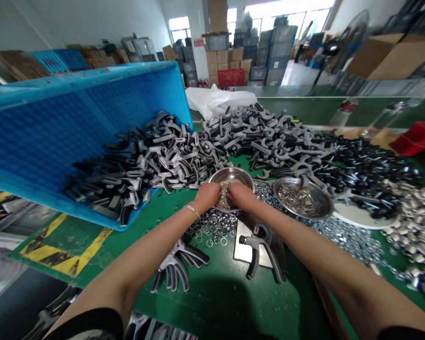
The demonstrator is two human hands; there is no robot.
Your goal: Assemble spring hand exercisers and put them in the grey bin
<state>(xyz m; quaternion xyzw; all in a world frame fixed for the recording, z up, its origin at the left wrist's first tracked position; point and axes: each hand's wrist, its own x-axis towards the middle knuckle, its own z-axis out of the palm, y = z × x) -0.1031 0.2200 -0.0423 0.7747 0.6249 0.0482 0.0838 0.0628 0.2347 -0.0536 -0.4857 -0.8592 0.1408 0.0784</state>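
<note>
Pale, plain walls [127, 19] enclose a large workroom. Daylight comes in bright and washed out through a small window [179, 23] and a wider row of panes [286, 8] at the back. A light pillar [198, 26] bears a small red sign [199, 42]. Tall stacks of grey bins [281, 49] stand near piled cardboard boxes [222, 59] and a red crate [231, 77]. The far floor [288, 75] is pale and shiny. In front spreads a green table [230, 302], with yellow-and-black tape [53, 255] at its left corner
</note>
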